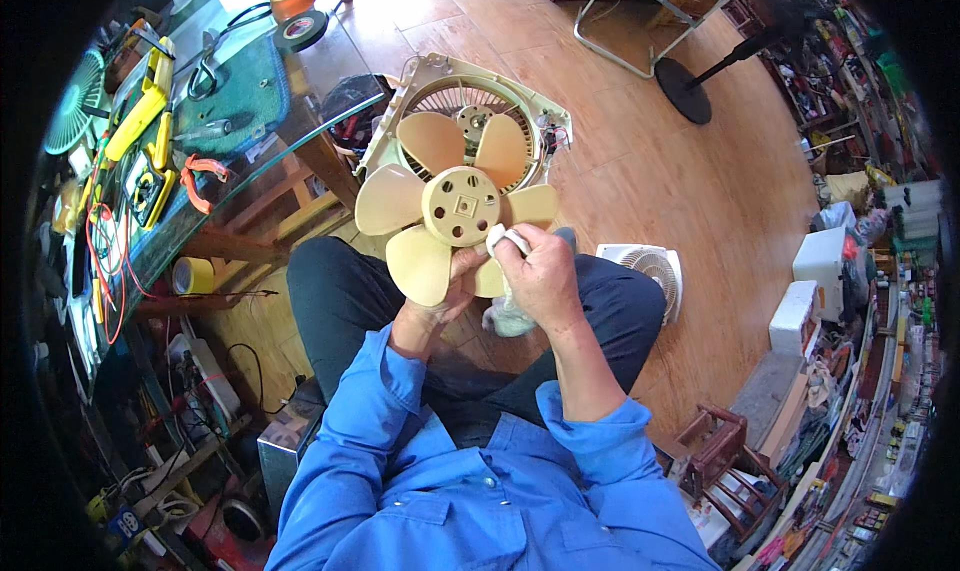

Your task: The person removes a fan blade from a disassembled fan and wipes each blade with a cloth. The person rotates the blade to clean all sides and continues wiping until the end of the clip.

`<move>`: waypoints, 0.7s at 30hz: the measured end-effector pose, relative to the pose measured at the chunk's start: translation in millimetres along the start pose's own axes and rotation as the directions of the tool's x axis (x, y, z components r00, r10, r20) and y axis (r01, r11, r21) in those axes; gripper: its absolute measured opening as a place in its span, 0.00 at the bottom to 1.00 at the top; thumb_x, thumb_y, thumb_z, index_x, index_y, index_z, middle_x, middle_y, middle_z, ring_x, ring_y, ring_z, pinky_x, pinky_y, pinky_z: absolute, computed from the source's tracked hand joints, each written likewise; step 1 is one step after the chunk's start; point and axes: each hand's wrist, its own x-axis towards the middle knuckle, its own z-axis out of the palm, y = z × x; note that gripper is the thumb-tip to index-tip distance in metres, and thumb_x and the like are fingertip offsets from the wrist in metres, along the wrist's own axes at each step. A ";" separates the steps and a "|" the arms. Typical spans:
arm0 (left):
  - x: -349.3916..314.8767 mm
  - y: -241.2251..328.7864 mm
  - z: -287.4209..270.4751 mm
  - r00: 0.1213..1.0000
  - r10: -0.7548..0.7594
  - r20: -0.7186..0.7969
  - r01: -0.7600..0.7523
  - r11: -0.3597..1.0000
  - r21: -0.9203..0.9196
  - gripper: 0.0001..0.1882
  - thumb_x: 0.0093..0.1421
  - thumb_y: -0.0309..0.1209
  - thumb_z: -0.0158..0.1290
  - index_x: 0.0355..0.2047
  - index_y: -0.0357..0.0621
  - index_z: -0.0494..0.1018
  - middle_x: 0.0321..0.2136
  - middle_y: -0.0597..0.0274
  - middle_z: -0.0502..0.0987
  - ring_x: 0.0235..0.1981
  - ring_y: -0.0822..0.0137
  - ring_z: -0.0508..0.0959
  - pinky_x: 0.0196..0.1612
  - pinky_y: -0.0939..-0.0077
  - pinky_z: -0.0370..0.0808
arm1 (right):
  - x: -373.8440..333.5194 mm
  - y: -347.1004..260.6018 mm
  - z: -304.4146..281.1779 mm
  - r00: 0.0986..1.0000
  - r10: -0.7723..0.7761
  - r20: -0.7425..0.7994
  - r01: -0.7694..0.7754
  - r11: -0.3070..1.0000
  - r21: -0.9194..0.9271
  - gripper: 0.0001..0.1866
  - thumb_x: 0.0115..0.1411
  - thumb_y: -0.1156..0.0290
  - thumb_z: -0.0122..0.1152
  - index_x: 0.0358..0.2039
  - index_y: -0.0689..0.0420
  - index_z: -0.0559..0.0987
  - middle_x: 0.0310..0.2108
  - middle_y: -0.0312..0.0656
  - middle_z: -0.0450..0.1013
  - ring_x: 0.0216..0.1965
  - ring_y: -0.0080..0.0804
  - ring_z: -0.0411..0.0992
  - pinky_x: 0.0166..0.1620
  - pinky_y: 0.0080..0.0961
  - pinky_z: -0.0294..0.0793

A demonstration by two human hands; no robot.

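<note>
A cream plastic fan blade wheel with several blades and a round holed hub is held up over my lap. My left hand grips it from beneath by a lower blade, its fingers partly hidden behind the plastic. In my right hand is a bunched white cloth, pinched at the lower right blade close to the hub; its loose end hangs below. Behind the wheel, an opened fan housing with a round grille and exposed motor parts lies on the floor.
At left, a glass-topped table holds red-handled pliers, a yellow multimeter, black tape and red wires. A white fan grille rests beyond my right knee. A round black stand base stands farther off; cluttered shelves line the right.
</note>
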 end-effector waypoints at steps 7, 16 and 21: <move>0.2 10.2 -1.3 0.995 0.090 -0.042 -0.089 0.996 0.019 0.30 0.64 0.18 0.67 0.66 0.44 0.74 0.58 0.60 0.82 0.59 0.62 0.82 0.62 0.58 0.84 | -16.9 36.9 -8.6 0.936 0.342 0.087 -0.353 0.915 0.198 0.16 0.68 0.66 0.64 0.29 0.67 0.85 0.20 0.43 0.77 0.23 0.26 0.77 0.29 0.34 0.75; 5.1 13.1 14.6 0.988 0.072 -0.138 -0.078 0.996 -0.037 0.28 0.66 0.20 0.68 0.65 0.44 0.75 0.55 0.61 0.83 0.55 0.65 0.84 0.63 0.62 0.83 | -39.7 22.7 -28.0 0.952 -0.003 -0.305 0.057 0.984 0.168 0.07 0.68 0.74 0.69 0.43 0.63 0.86 0.35 0.38 0.79 0.38 0.27 0.79 0.42 0.27 0.78; -0.3 4.1 15.2 0.997 -0.052 -0.049 0.049 0.997 -0.055 0.24 0.70 0.25 0.66 0.65 0.43 0.74 0.54 0.60 0.84 0.55 0.62 0.84 0.62 0.58 0.83 | -11.7 -10.7 -1.5 0.896 -0.393 -0.210 0.320 0.895 -0.311 0.11 0.60 0.75 0.74 0.44 0.57 0.85 0.44 0.48 0.78 0.47 0.50 0.79 0.51 0.43 0.80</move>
